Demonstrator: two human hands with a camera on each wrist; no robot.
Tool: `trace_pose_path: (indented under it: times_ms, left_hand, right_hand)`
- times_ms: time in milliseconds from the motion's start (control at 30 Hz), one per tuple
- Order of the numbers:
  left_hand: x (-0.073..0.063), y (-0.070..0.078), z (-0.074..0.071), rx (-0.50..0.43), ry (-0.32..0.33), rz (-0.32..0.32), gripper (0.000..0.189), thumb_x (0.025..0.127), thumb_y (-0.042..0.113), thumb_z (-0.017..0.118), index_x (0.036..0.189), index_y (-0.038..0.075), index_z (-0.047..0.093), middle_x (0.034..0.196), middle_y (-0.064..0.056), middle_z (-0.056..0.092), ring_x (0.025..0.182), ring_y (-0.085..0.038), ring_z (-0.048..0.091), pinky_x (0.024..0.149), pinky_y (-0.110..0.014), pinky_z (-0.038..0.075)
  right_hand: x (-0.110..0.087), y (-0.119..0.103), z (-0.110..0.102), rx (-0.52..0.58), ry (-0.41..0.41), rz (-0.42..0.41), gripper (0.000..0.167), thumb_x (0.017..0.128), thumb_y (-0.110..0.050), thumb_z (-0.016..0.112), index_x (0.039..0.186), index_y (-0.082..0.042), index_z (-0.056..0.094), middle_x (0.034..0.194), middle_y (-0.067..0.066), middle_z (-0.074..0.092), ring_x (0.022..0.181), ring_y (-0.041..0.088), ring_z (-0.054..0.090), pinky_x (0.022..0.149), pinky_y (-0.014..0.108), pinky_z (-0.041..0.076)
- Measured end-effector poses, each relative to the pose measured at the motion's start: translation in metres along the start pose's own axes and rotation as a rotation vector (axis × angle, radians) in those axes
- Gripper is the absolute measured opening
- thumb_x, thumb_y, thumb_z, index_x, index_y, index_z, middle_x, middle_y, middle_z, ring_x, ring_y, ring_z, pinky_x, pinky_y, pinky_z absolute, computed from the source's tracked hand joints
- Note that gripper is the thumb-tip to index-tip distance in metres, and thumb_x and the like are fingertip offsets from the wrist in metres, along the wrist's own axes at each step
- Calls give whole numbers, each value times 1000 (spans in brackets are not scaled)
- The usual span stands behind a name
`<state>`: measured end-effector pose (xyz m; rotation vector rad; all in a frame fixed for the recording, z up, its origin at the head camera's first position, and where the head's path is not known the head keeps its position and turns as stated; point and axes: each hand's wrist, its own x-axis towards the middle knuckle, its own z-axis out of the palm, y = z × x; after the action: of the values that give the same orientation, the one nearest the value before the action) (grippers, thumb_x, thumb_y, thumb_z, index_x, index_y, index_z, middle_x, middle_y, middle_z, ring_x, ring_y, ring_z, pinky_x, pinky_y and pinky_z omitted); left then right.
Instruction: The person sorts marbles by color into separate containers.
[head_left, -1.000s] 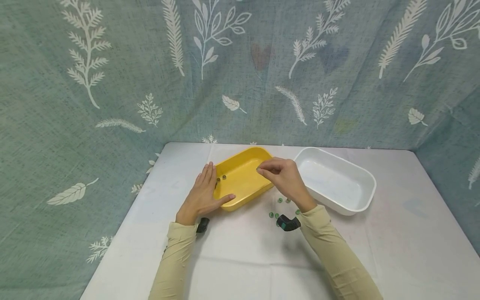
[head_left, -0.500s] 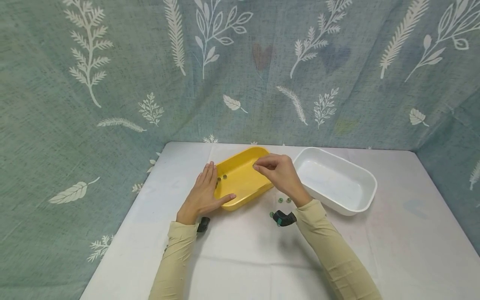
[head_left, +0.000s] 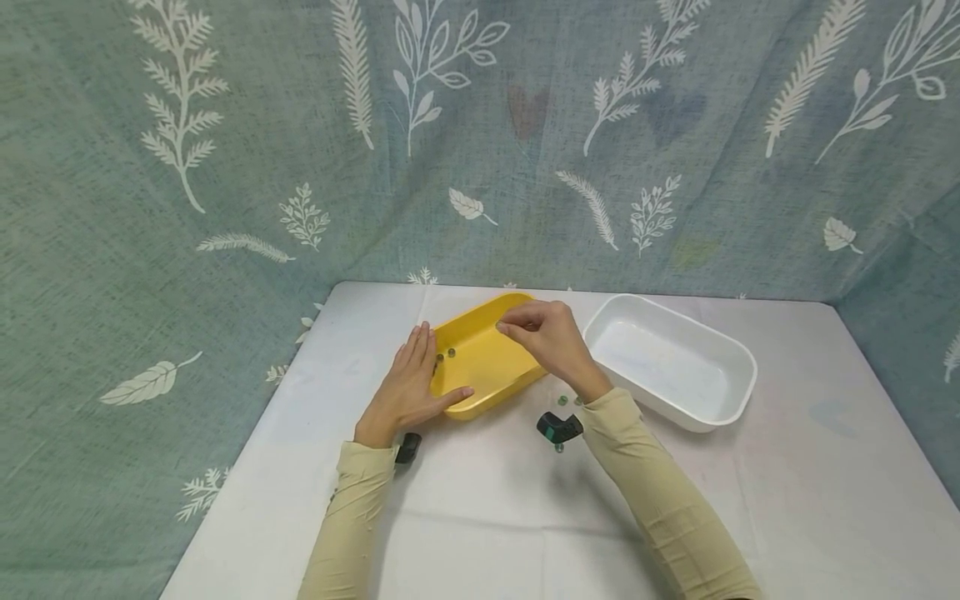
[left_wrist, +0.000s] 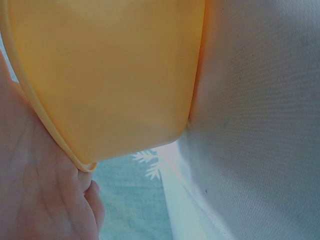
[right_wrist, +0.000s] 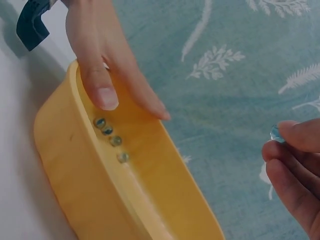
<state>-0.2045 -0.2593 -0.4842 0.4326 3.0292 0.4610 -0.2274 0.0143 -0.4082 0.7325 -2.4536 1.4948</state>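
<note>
My left hand [head_left: 405, 383] rests with straight fingers over the left end of a yellow plastic tray [head_left: 487, 367], thumb across the near rim. In the left wrist view, its palm lies against the rim [left_wrist: 47, 120]. Above the far right part of the tray, my right hand [head_left: 551, 337] pinches a small glass marble [right_wrist: 276, 134] between thumb and fingertips. Several clear marbles [right_wrist: 116, 141] with coloured cores lie along the tray's inside, below the left thumb in the right wrist view.
To the right stands a white rectangular tray [head_left: 667, 358] with nothing in it. Loose greenish marbles [head_left: 563, 401] lie on the white cloth in front of the trays, some hidden by the right wrist's black camera [head_left: 558, 428]. A leaf-patterned curtain [head_left: 480, 150] hangs behind.
My right hand has moved left and slightly up over the yellow tray, still pinching the marble. The left hand and both trays keep their places.
</note>
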Motion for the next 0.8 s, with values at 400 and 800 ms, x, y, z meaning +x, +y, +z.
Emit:
trace_pose_path:
  times_ms: [400, 800]
  left_hand:
    - [0, 1, 0, 1, -4, -8, 123, 88, 83, 51, 164, 2, -1, 175, -11, -10, 164, -29, -5, 133, -55, 10]
    - [-1, 2, 0, -6, -1, -7, 124, 87, 85, 50, 164, 2, 0, 175, -11, -10, 164, -29, -4, 133, -55, 11]
  right_hand:
    - [11, 4, 10, -2, -40, 58, 14, 96, -14, 75, 103, -5, 82, 104, 10, 80, 95, 24, 75, 88, 40, 62]
    - [17, 6, 22, 12, -86, 140, 17, 96, -17, 75, 106, -5, 82, 104, 11, 80, 94, 25, 74, 83, 37, 63]
